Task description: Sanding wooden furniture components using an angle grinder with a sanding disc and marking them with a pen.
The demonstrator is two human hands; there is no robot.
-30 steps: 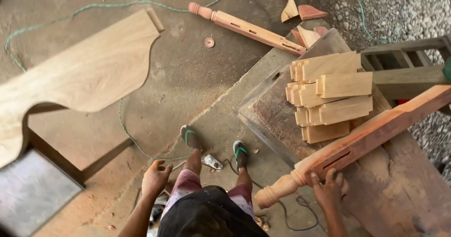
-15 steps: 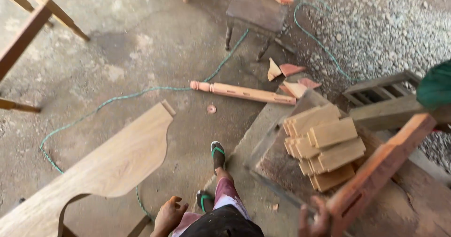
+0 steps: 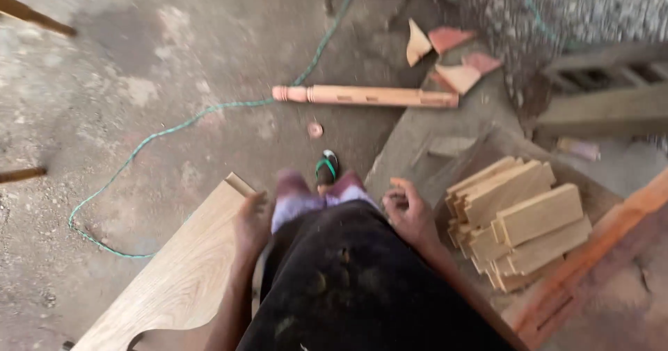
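Right hand [image 3: 409,215] loosely curled, empty, beside stacked wood blocks [image 3: 518,219].

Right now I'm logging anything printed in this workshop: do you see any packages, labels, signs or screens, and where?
None in view: only bare wood, a green cord and a concrete floor show.

A woodworking yard: stacked wooden blocks [image 3: 518,222], a turned leg [image 3: 365,96], offcuts [image 3: 449,55] on dusty concrete floor [image 3: 139,80].
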